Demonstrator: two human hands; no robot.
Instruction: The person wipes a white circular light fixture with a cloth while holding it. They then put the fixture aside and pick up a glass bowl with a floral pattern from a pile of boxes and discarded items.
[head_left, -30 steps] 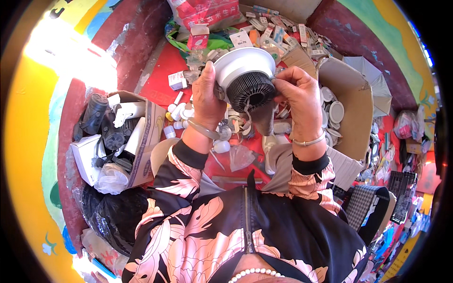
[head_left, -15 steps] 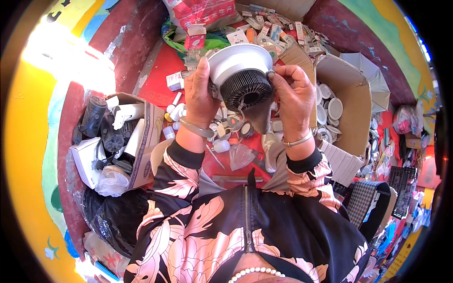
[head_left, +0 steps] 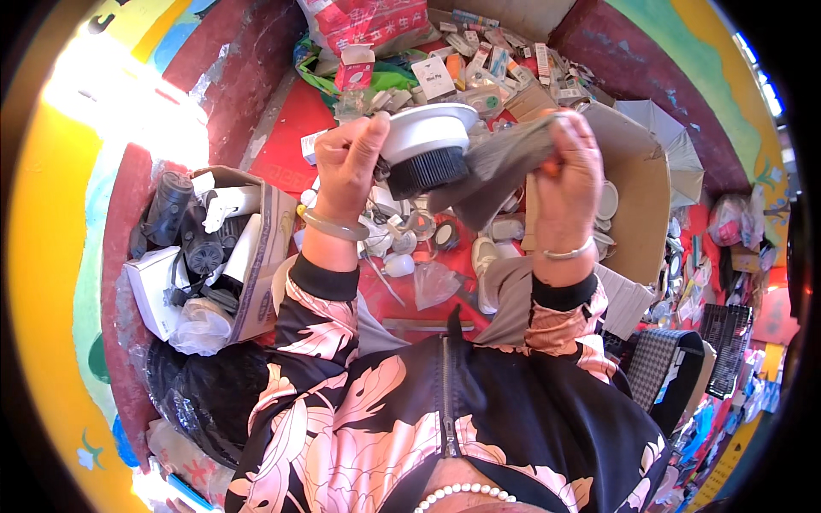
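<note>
My left hand (head_left: 349,167) is closed on the side of a round downlight (head_left: 421,137), held up in front of me with its white rim upward and its black finned heat sink below. Pinched in the fingers of my right hand (head_left: 571,179) is a grey cloth (head_left: 505,162). The cloth stretches leftward, and its loose end hangs beside the heat sink; whether it touches the lamp I cannot tell. Under my hands, white bulbs (head_left: 398,265) and small lamp parts lie on a red sheet (head_left: 329,201).
On the left stands a cardboard box (head_left: 272,231) of black and white fixtures. Another cardboard box (head_left: 637,201) with white round discs is at the right. Small boxes (head_left: 434,75) and a red-and-white sack (head_left: 368,24) lie at the back. A black plastic bag (head_left: 201,389) sits lower left.
My right hand has moved right, away from the lamp's rim, drawing the cloth out sideways. My left hand has lowered and tilted the downlight slightly.
</note>
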